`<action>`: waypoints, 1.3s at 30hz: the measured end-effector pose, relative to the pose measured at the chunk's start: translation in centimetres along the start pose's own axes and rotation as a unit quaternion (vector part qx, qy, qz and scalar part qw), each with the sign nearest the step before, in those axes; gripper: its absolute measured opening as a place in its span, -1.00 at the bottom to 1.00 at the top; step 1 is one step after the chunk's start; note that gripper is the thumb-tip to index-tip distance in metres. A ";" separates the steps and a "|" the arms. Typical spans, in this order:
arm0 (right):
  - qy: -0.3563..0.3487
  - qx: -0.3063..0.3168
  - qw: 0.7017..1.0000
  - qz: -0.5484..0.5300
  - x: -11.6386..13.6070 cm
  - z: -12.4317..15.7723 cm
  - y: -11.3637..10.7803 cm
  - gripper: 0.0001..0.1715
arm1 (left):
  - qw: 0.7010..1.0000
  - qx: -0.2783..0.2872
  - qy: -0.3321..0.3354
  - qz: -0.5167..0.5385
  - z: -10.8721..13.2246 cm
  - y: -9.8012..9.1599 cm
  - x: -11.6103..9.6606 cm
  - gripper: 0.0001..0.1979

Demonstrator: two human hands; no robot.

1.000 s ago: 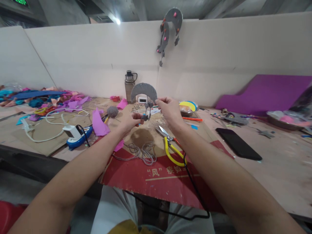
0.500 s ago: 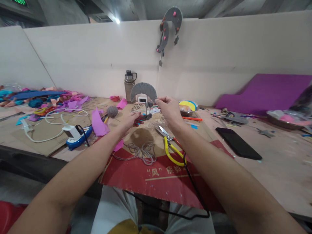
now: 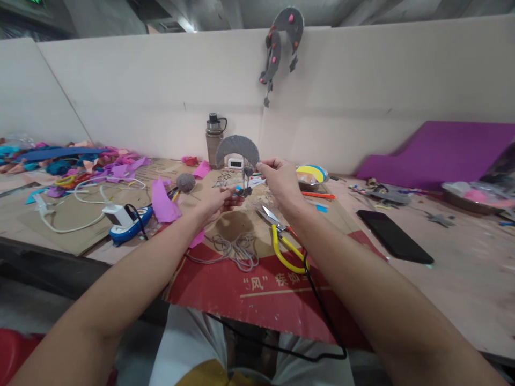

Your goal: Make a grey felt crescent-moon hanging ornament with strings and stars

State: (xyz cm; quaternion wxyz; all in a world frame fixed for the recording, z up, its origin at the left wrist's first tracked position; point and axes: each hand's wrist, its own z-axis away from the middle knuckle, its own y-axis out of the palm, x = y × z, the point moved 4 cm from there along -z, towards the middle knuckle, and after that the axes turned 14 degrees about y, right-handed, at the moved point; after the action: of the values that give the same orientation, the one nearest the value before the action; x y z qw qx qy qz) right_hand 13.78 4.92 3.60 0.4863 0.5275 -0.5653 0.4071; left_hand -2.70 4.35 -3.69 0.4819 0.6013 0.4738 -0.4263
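My right hand pinches the right tip of a grey yarn-wrapped crescent, which is raised above the tabletop with its curve upward. Small grey stars dangle on strings below that end. Close beside the stars is my left hand, fingers loosely stretched toward them; whether the fingertips touch them I cannot tell. Below the hands, a loose coil of grey yarn lies on red-and-tan cardboard. Scissors with yellow handles rest under my right forearm, blades partly spread.
A bottle, a small white digital clock and a yarn ball stand behind. Left are a blue power strip and felt scraps. Right lie a phone and purple sheet. A similar crescent ornament hangs on the wall.
My left hand's fingers have shifted slightly and drawn closer together beside the stars. The hanging stars have swung a little to the right. My right hand keeps its pinch on the crescent.
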 end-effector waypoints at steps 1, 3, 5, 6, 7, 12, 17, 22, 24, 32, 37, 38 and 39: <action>0.000 -0.001 1.000 0.001 0.0 0.0 0.0 -0.84 | 1.000 -0.010 0.000 0.003 0.0 0.0 0.0 -0.81; 0.000 -0.001 1.000 -0.002 0.0 0.0 -0.1 -0.84 | 1.000 -0.023 0.003 0.006 0.1 -0.1 -0.1 -0.84; -0.002 -0.001 1.000 -0.008 0.0 0.0 -0.1 -0.84 | 1.000 -0.021 0.013 0.010 0.1 -0.2 -0.1 -0.85; -0.003 -0.001 1.000 -0.011 0.0 0.0 -0.1 -0.84 | 1.000 -0.017 0.019 0.014 0.1 -0.2 -0.1 -0.84; -0.003 0.000 1.000 -0.011 0.0 0.0 -0.2 -0.85 | 0.999 -0.014 0.025 0.018 0.0 -0.3 -0.1 -0.84; -0.001 -0.005 1.000 -0.007 0.2 0.2 -0.2 -0.85 | 0.998 -0.050 0.032 0.033 -0.2 -0.8 -0.3 -0.71; 0.005 -0.006 1.000 -0.008 0.4 0.3 -0.2 -0.86 | 0.996 -0.065 0.051 0.019 -0.3 -1.1 -0.4 -0.64; 0.002 -0.003 1.000 -0.013 0.3 0.2 -0.2 -0.86 | 0.997 -0.048 0.055 0.020 0.1 -1.1 -0.7 -0.52; 0.000 -0.003 1.000 -0.011 0.2 0.1 -0.1 -0.85 | 0.998 -0.028 0.055 0.015 0.3 -0.9 -1.0 -0.45; 0.000 -0.002 1.000 -0.023 0.2 0.1 -0.2 -0.88 | 0.998 -0.004 0.062 -0.020 0.2 -0.4 -0.9 -0.65; -0.001 -0.002 1.000 -0.011 0.2 0.1 -0.2 -0.87 | 0.999 0.003 0.047 -0.019 0.1 -0.5 -0.4 -0.71; -0.002 -0.001 1.000 -0.009 0.2 0.1 -0.2 -0.86 | 0.999 0.002 0.043 -0.018 0.1 -0.6 -0.4 -0.71; -0.002 0.001 1.000 -0.008 0.2 0.1 -0.2 -0.85 | 0.999 -0.003 0.039 -0.017 0.1 -0.6 -0.3 -0.71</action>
State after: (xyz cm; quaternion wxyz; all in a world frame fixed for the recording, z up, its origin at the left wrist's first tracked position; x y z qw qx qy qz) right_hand 13.95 4.78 3.73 0.4884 0.5333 -0.5614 0.4023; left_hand -3.40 4.26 -3.50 0.4570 0.6080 0.5039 -0.4094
